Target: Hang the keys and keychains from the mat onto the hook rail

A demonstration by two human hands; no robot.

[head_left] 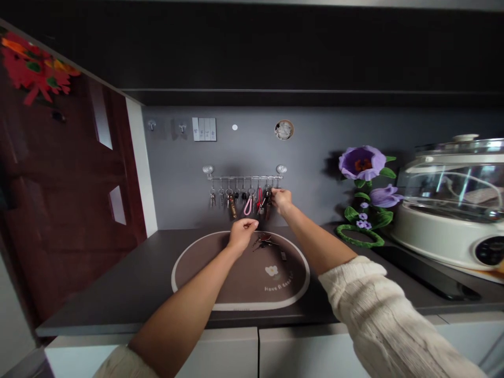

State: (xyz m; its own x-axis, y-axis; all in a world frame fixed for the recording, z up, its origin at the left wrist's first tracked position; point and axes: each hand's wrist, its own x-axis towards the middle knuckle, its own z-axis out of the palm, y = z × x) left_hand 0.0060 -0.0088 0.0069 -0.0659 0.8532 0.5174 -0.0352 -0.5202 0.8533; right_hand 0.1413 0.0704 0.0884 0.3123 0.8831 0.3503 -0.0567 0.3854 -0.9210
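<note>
A clear hook rail on the grey wall carries several key rings and fobs, among them a pink strap and a red strap. At the rail's right end, my right hand is closed, fingertips on a bunch of keys hanging there. Lower down and to the left, my left hand is pinched just above the brown mat; whatever lies between its fingertips is too small to make out. Beside it on the mat lies another bunch of keys, with a small light tag nearby.
Purple artificial flowers and a white appliance with a clear cover stand to the right. A dark flat slab lies before them. Overhead is a black cabinet; a dark red door is on the left.
</note>
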